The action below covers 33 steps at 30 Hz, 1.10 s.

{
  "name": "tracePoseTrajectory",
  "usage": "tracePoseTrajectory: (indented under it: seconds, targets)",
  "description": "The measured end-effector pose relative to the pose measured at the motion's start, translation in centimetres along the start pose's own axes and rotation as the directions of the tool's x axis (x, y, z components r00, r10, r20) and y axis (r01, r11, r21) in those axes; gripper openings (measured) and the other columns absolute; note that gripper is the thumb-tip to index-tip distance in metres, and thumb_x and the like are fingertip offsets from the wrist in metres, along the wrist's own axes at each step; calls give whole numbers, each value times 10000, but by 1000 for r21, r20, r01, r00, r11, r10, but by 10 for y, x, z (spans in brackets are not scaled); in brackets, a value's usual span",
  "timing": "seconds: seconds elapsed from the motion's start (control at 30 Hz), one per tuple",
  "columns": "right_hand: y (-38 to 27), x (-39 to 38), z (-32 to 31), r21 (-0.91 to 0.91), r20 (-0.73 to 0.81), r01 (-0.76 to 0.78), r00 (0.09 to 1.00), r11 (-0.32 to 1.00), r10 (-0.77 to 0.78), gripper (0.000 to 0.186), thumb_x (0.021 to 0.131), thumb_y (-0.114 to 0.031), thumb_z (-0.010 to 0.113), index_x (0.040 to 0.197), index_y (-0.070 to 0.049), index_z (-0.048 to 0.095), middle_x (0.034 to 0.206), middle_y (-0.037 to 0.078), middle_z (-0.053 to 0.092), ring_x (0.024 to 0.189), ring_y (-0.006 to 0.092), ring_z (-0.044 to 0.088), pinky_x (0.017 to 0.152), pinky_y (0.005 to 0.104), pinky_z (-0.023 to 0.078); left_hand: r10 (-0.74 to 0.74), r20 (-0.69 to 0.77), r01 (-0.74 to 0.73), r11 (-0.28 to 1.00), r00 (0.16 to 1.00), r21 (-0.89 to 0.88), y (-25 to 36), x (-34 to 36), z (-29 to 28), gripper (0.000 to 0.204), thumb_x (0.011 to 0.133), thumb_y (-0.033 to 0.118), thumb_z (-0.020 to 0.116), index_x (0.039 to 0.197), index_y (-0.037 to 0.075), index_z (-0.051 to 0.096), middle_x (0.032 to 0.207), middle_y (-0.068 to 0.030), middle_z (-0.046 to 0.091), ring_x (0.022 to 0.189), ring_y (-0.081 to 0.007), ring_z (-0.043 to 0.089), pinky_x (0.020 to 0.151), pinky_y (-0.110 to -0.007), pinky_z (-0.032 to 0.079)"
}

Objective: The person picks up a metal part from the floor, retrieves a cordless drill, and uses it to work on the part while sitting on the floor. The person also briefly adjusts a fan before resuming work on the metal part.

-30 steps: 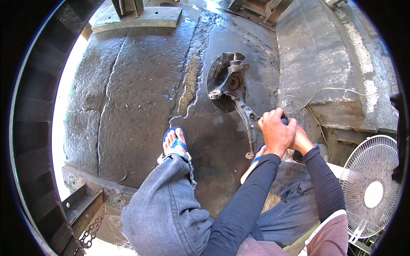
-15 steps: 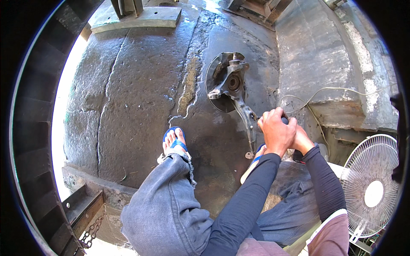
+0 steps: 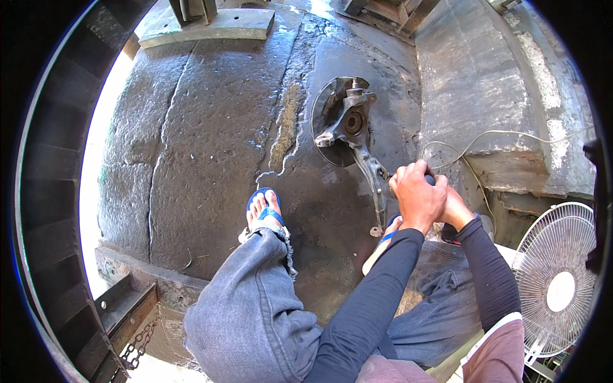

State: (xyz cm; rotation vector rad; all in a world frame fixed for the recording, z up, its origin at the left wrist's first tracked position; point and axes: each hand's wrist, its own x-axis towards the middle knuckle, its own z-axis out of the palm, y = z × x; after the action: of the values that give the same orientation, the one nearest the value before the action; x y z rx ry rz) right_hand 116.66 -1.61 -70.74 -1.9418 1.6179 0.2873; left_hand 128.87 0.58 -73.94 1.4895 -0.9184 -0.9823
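Observation:
On the dark floor ahead lies a steering knuckle [image 3: 357,150] with a round hub bore, a long curved arm and a thin round dust shield [image 3: 324,110] behind it. Beside that arm, my left hand [image 3: 418,199] is closed around a dark rounded handle [image 3: 430,180]. My right hand [image 3: 454,209] presses close against it from the right, its fingers mostly hidden behind the left. What the handle belongs to is covered by my hands, and I cannot tell its kind. The lower end of the knuckle arm lies near my right foot.
A thin pale cable [image 3: 491,132] loops across a concrete ledge [image 3: 476,83] at right. Close on my right stands a white fan [image 3: 560,290]. My sandalled left foot [image 3: 264,209] rests on the cracked floor. Metal framework and a chain [image 3: 138,345] are at left.
The whole picture has shifted slightly to the right. Both hands keep the same grip beside the knuckle, which lies where it was.

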Motion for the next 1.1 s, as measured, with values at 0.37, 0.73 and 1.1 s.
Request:
tracePoseTrajectory:
  seconds: [0.37,0.73,1.1]
  targets:
    - [-2,7,-3,-146,-15,-21,1000,989,19,471,741,-275,820,1137,-58,686,1101,236,732,1080,428,675,874,467,544,-19,-33,18,999,999,-28,0,7,-1,177,749,224,711,778,61,648,835,-118,674,929,-326,604,898,-441,414]
    - [2,15,-2,-85,11,25,1000,996,-24,487,744,-267,818,1157,-49,679,1111,253,724,1087,434,670,881,459,545,6,-52,-6,1000,999,-5,2,12,-4,182,747,226,710,778,60,641,811,-125,658,924,-334,596,899,-445,403]
    - [11,14,2,-59,-1,-4,1000,998,4,472,745,-265,819,1138,-44,680,1105,250,727,1088,424,675,876,458,545,11,-38,-12,1000,999,-9,1,12,-2,202,745,231,716,799,55,634,843,-126,659,935,-337,588,911,-445,406]
